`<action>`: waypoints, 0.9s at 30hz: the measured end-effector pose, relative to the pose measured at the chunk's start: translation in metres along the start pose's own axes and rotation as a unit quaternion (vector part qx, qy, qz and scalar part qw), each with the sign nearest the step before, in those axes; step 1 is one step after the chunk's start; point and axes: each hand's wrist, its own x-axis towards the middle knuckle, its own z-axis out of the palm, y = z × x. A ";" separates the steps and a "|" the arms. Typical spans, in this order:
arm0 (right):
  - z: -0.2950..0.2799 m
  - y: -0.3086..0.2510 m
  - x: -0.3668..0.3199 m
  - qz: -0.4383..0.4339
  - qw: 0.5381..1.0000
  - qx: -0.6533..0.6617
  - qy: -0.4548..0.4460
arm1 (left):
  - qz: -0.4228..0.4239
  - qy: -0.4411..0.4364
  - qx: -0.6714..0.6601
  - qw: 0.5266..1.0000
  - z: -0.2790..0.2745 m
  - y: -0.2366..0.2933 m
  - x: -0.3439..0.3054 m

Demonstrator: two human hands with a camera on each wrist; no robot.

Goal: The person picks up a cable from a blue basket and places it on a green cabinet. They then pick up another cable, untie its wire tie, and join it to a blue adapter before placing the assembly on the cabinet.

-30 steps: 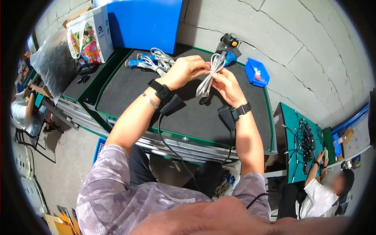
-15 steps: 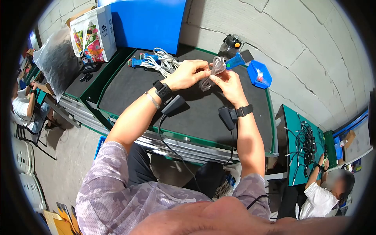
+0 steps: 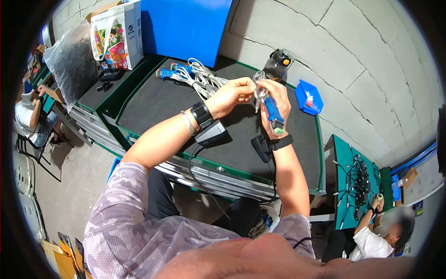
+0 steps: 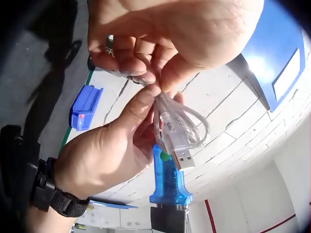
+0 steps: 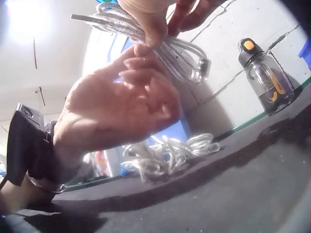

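Note:
A coiled clear-grey USB cable, gathered at its middle, is held up between both hands over the dark mat. Its metal USB plug sticks out of the loops, and a translucent blue connector is at its other end. My right hand grips the bundle between thumb and fingers; in the head view the blue connector overlaps the palm. My left hand pinches the gathered middle with its fingertips, touching the right thumb in the left wrist view.
Several coiled cables with blue connectors lie at the mat's back left. A dark bottle and a blue bin stand at the back right. A white bag sits at left; another person works at right.
The bundle has turned in my hands: its blue connector swung from pointing away at the back right to pointing towards me over the right hand. Both hands stayed on the cable.

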 end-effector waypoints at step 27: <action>0.003 0.015 -0.013 0.393 0.755 0.508 -0.135 | 0.135 0.075 0.338 0.929 0.000 0.024 -0.006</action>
